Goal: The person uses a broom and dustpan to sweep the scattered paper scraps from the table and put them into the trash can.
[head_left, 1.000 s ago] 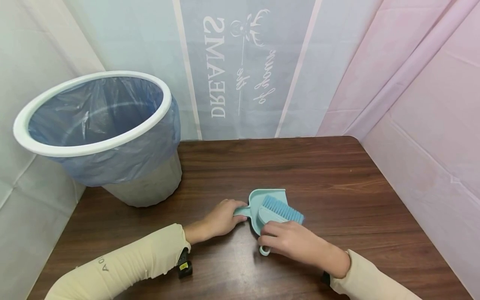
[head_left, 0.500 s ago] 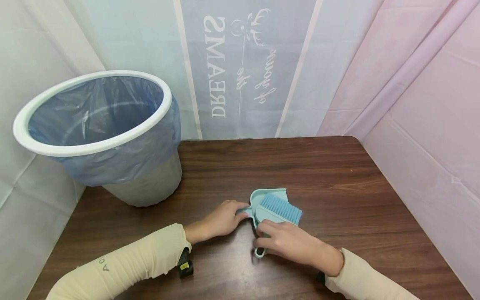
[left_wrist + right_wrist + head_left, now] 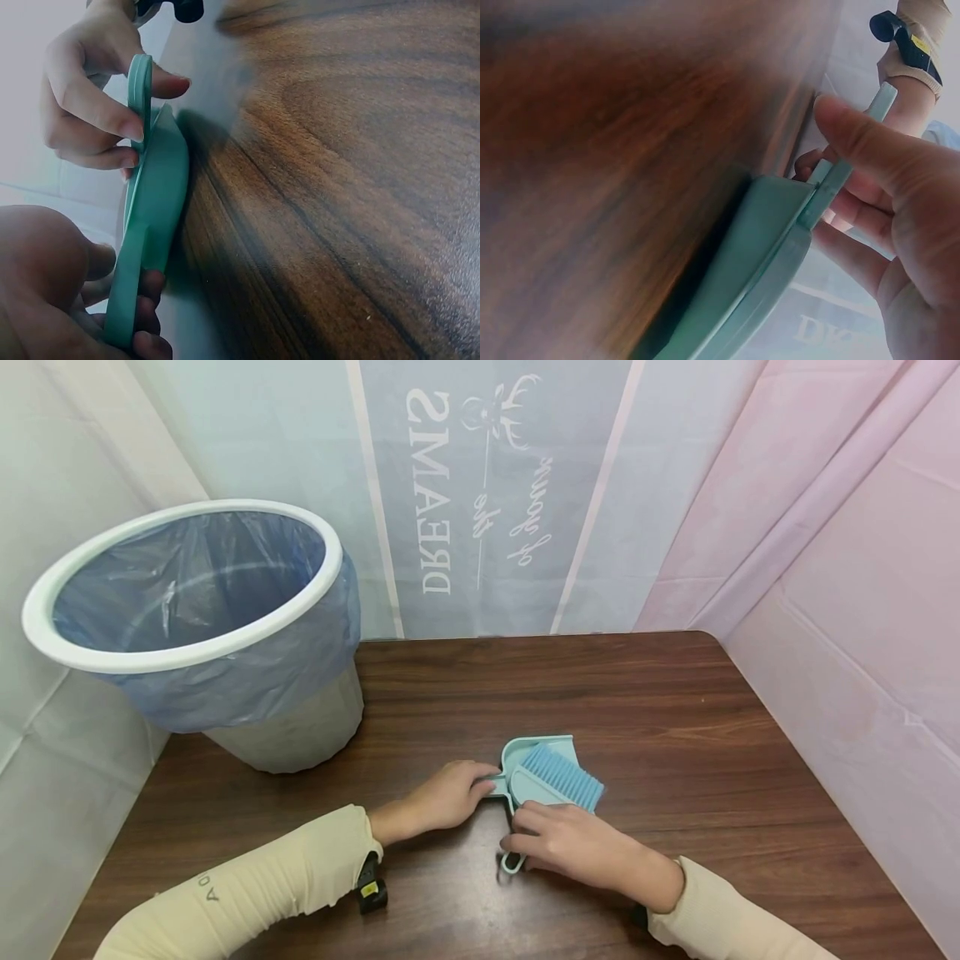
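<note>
In the head view a pale teal dustpan (image 3: 515,751) lies near the middle of the table. My left hand (image 3: 444,795) pinches its short handle (image 3: 124,289) between thumb and fingers. A matching hand brush (image 3: 558,774) lies over the pan, its blue bristles pointing up and right, past the pan's right side. My right hand (image 3: 577,850) grips the brush handle, whose looped end (image 3: 512,863) shows beyond the fingers. The right wrist view has the brush (image 3: 774,279) against the pan (image 3: 754,225). What lies in the pan under the brush is hidden.
A large bin (image 3: 288,743) with a white rim and blue liner bag stands at the table's left back. Fabric walls (image 3: 502,602) close off the back and sides. A tiny pale speck (image 3: 702,700) is on the wooden table (image 3: 637,693) at the right.
My right hand has moved slightly left, bringing the brush farther over the dustpan, with its looped end shifting left. The dustpan has turned or shifted very slightly; my left hand keeps its hold.
</note>
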`<state>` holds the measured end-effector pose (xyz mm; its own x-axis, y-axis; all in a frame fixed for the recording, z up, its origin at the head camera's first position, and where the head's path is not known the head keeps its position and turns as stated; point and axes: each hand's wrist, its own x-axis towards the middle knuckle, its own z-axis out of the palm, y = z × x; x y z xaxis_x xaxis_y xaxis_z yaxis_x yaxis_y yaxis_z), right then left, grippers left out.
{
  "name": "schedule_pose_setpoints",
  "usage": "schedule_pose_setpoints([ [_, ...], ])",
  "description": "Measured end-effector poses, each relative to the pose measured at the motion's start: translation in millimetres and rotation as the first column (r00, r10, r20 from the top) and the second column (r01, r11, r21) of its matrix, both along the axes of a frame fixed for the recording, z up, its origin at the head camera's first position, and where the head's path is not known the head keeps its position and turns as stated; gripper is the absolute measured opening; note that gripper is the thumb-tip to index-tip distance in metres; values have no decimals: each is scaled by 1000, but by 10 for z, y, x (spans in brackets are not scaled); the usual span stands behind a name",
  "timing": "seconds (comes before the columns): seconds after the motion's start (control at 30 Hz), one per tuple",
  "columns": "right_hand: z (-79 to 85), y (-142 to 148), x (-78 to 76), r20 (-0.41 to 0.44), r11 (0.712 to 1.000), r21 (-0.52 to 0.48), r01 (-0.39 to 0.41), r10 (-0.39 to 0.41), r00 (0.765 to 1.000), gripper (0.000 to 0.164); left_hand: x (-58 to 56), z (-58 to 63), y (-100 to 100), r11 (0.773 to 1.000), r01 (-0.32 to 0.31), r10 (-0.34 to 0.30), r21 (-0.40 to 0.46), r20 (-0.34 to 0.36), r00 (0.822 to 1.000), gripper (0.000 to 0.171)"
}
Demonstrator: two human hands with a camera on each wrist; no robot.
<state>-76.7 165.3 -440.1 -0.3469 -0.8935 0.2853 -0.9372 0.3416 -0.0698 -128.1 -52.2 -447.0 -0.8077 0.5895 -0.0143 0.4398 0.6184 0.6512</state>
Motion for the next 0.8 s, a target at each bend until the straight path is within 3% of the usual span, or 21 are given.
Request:
schedule_pose_setpoints([
  [0.5,66,45,3,24,998,-51,-34,35,999,48,-39,37,-34,999,-37,37,-5,-8,999,35],
  [0.67,140,71,-33,40,990,-135,-39,45,998,53,-165,164,-126,995,-93,93,-17,-48,995,38],
  [0.8,253,141,-129,16,989,-146,21,-19,1000,36,-331,324,-238,987,-157,153,-33,-84,985,44],
])
